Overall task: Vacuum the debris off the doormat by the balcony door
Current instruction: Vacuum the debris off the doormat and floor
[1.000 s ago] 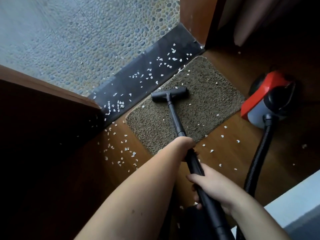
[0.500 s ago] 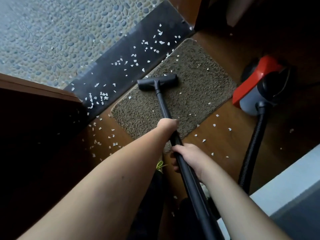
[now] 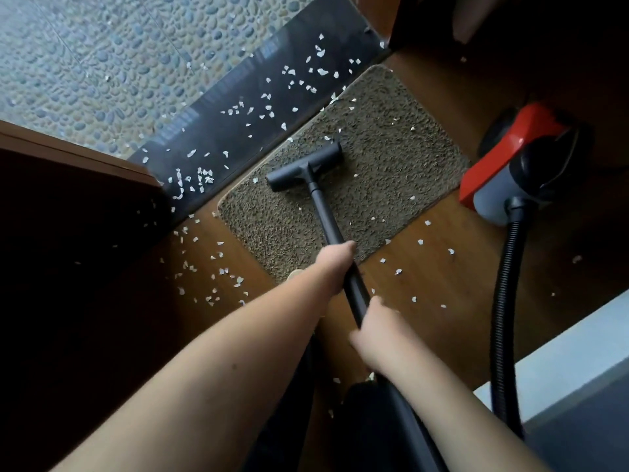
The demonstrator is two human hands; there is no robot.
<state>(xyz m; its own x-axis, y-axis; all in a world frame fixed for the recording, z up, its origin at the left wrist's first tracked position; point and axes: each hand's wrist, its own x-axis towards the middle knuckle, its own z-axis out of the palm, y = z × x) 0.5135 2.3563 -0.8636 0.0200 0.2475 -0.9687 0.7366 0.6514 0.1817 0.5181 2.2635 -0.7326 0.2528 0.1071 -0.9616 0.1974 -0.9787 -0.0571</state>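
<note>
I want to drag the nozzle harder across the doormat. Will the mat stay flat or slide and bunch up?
The doormat looks thick and coarsely looped, lying flat with firm edges, so it probably won't bunch. It lies loose on smooth wooden floor, so it may slide. The nozzle rests on its near-left part; shorter strokes seem safer.

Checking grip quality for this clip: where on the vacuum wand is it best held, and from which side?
On the straight black vacuum wand, along its near, raised stretch, coming from above. It slants up from the floor nozzle on the doormat toward the person; the left hand and right hand wrap it there.
</note>
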